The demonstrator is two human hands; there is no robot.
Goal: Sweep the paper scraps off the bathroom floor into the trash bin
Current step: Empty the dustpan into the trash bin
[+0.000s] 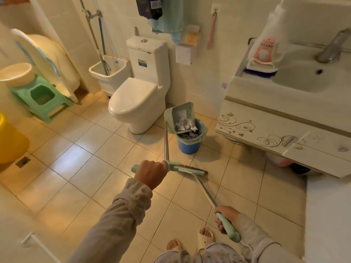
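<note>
Scraps (185, 126) fill the dustpan (188, 111), tipped over the bin (187, 148) and clasped by the left grip (152, 173); right grip (226, 215) clasps the broom (191, 170).

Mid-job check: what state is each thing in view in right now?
Dustpan: tipped mouth-down over the bin, scraps at its lip.
Paper scraps: partly in the dustpan, partly in the bin.
Trash bin: upright, lined, no lid.
Broom: head down on the floor.
Left hand: grips the dustpan handle.
Right hand: grips the broom handle.
Toilet: lid closed.
</note>
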